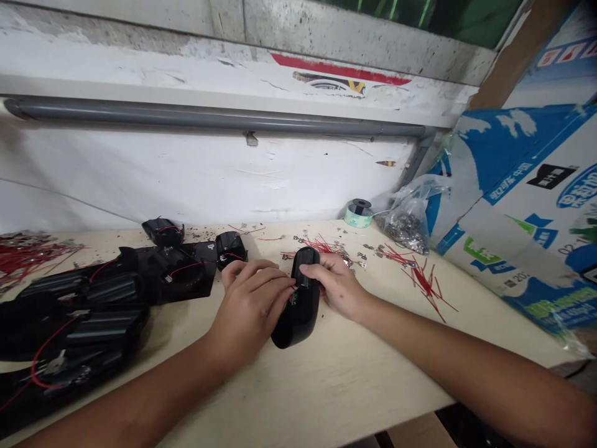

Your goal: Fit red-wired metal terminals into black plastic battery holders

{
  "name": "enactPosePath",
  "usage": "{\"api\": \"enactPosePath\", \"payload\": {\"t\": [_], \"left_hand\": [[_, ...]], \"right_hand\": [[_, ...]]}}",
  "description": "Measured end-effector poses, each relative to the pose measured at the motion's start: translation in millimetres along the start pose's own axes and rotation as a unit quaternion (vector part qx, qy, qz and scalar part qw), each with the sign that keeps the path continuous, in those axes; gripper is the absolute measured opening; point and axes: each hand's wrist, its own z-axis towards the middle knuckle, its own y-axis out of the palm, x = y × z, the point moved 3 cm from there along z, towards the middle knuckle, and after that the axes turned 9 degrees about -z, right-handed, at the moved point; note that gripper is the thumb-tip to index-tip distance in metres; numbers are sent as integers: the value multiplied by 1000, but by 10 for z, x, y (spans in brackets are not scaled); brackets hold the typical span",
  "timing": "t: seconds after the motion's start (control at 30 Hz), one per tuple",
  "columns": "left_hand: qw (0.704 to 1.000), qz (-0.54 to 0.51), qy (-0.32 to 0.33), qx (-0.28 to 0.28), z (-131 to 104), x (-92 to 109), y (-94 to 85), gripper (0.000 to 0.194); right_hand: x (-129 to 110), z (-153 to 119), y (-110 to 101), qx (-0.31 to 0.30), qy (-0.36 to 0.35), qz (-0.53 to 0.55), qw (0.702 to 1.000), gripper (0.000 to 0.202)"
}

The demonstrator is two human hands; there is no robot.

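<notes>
A glossy black plastic housing (295, 326) is held tilted over the table, with a small green circuit board (294, 298) inside it. My right hand (340, 283) grips its upper right side, the thumb pressed on the ribbed compartment. My left hand (254, 298) is closed at the housing's left edge. Its fingertips are pinched together beside the circuit board; what lies between them is too small and hidden to name.
Black housings with red wires (105, 292) cover the left side. Red wires (429, 283) and small metal contacts lie scattered behind and right of my hands. A tape roll (358, 214), a plastic bag of metal parts (408, 227) and a blue-white carton (522, 205) stand farther right.
</notes>
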Motion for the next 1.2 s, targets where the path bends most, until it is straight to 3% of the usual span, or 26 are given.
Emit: {"api": "enactPosePath", "payload": {"t": [0.2,0.37,0.47,0.63,0.77,1.03,1.2], "left_hand": [[999,-20,-6,-46,20,31,29,15],[996,-72,-28,-48,55,52,73,16],[985,-151,-81,-31,48,13,121,14],[936,-301,-182,-18,-3,-77,230,15],[924,-344,-165,-36,-13,-57,244,25],[916,-370,-132,-81,36,-2,254,34],[914,-376,-128,-77,44,1,245,36]], "right_hand": [[63,7,-19,16,-6,11,1000,32],[66,-13,19,63,-1,19,998,32],[53,-23,46,86,4,25,996,29],[51,-17,36,106,4,25,994,30],[21,-6,0,142,-9,28,989,30],[-47,4,-42,157,-21,25,987,30],[-62,11,-49,156,-45,23,986,30]]}}
